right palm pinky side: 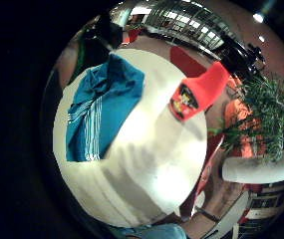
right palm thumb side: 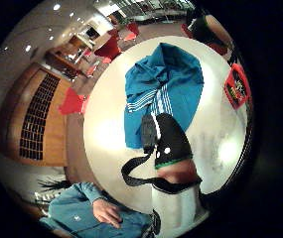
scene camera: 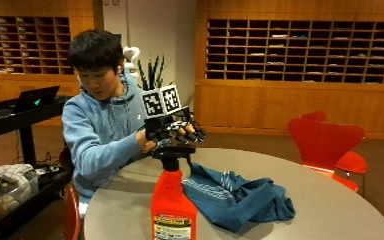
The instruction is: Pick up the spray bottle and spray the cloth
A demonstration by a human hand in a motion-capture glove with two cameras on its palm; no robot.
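Nothing is done yet: the gloved right hand [scene camera: 177, 131] hovers unclenched just above the spray bottle [scene camera: 173, 200], cloth [scene camera: 238, 197] beside, unsprayed.

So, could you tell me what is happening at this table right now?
A person is sitting at a round table with the gloved right hand raised above a red spray bottle, just over its black nozzle. From this side it is hard to tell whether the hand touches the nozzle yet; the bottle stands upright on the table. A blue cloth lies crumpled beside the bottle. The bare hand rests in the person's lap.
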